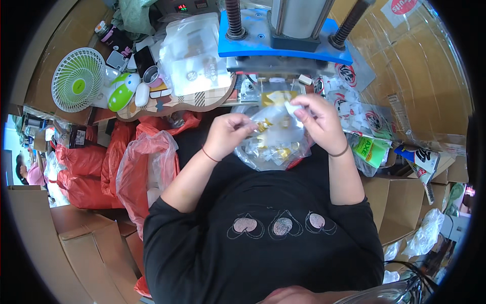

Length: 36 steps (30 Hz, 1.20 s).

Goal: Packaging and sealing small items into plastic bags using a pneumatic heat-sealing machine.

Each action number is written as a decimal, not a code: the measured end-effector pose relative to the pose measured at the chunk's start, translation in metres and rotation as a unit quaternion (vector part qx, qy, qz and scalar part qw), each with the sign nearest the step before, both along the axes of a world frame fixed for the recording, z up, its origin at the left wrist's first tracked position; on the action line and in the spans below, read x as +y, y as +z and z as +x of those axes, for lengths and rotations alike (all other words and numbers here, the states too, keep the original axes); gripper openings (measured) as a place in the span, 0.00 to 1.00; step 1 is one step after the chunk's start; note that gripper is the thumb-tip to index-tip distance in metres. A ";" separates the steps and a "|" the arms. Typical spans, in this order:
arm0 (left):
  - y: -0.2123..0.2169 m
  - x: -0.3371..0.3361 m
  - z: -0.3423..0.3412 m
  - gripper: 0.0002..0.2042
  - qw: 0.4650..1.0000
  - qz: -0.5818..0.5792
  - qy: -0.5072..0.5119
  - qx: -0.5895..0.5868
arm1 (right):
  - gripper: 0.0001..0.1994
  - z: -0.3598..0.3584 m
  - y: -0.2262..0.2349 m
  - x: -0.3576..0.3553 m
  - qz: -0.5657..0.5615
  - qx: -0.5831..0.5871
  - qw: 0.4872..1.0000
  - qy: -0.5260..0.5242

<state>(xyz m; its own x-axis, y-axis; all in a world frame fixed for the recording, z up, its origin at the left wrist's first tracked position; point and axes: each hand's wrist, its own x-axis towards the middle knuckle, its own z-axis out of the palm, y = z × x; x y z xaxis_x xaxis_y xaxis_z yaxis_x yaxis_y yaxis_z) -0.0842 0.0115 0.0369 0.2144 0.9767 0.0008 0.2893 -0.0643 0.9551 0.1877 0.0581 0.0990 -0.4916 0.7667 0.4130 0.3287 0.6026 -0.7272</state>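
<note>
My left hand [226,134] is closed, thumb and fingertips pinched at a small clear piece with gold print [264,125]. My right hand [321,124] grips a small white piece [292,107] between thumb and fingers, to the right of the left hand and slightly higher. Below both hands, against the black shirt, lies a clear plastic bag [248,154] with several gold-and-white pieces in it. At the press's front edge, just beyond the hands, is another gold-coloured piece [271,97]. The exact kind of these pieces is too blurred to tell.
A press with a blue plate [283,40] stands straight ahead. Left of it are stacked clear plastic sheets [195,55] and a green-and-white fan [78,81]. Red plastic bags [83,177] sit at left, small white packets [349,109] at right, and cardboard boxes [392,202] on the right.
</note>
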 end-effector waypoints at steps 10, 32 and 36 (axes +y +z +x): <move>-0.023 -0.021 0.046 0.11 0.934 -0.187 -0.151 -0.264 | 0.09 0.014 0.008 0.000 -0.077 -0.078 0.992 0.064; -0.026 0.047 -0.053 0.27 0.792 0.275 0.036 0.544 | 0.13 0.036 -0.016 -0.017 0.047 -0.013 0.981 -0.190; -0.029 0.032 -0.057 0.11 0.922 0.167 0.108 0.332 | 0.11 0.029 -0.026 -0.008 0.052 -0.100 0.991 -0.074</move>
